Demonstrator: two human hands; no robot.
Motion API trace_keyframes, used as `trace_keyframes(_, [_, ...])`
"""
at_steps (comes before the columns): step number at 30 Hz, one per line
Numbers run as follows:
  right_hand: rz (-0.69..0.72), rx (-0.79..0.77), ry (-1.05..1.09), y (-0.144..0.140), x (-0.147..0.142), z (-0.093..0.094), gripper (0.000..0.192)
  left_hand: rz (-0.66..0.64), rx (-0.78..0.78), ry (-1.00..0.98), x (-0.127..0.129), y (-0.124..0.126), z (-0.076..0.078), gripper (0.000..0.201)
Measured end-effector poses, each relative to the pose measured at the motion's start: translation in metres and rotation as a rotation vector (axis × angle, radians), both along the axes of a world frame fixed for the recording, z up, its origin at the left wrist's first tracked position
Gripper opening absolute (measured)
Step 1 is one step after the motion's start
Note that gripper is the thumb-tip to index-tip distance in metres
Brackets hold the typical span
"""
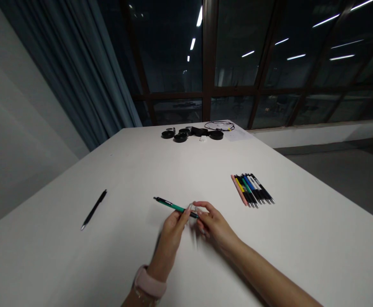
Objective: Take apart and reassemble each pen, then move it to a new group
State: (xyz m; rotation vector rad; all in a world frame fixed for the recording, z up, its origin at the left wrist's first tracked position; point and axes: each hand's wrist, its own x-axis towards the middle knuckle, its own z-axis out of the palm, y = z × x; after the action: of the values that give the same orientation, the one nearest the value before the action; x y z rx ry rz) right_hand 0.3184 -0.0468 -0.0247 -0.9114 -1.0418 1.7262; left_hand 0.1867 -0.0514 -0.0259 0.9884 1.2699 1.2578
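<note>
A green pen (177, 207) with a black clip end is held above the white table, its clip end pointing left. My left hand (172, 232) pinches its barrel between thumb and fingers. At the pen's right end, the fingertips of my right hand (216, 226) close around the tip, which they partly hide. Just below the fingers something is smeared by motion and cannot be made out. To the left lies a black pen (94, 209) with a silver tip. On the right a row of several pens (252, 190) in pink, yellow, green, blue, white and black lies side by side.
Black round coils (180, 137) and a small white object (203, 139) sit at the far end of the table (160, 166). A thin black cable (220, 126) and a sheet of paper (238, 135) lie there too. Behind stand dark windows and a blue curtain (77, 55).
</note>
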Motion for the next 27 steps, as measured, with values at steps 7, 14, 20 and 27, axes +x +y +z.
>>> trace_keyframes(7, [-0.046,0.022,-0.035,0.001,0.003,0.002,0.051,0.056,-0.014,0.053,-0.007,0.003,-0.012,0.058])
trace_keyframes(14, [-0.048,0.104,-0.215,0.007,0.008,-0.008,0.047,0.159,-0.037,-0.004,-0.009,0.000,-0.001,0.059])
trace_keyframes(20, [-0.087,0.165,-0.281,0.012,0.014,-0.010,0.046,0.300,0.005,-0.081,-0.023,0.004,0.001,0.056])
trace_keyframes(27, [-0.156,0.267,-0.471,0.019,0.026,-0.012,0.038,0.433,0.036,-0.127,-0.049,0.013,0.002,0.053])
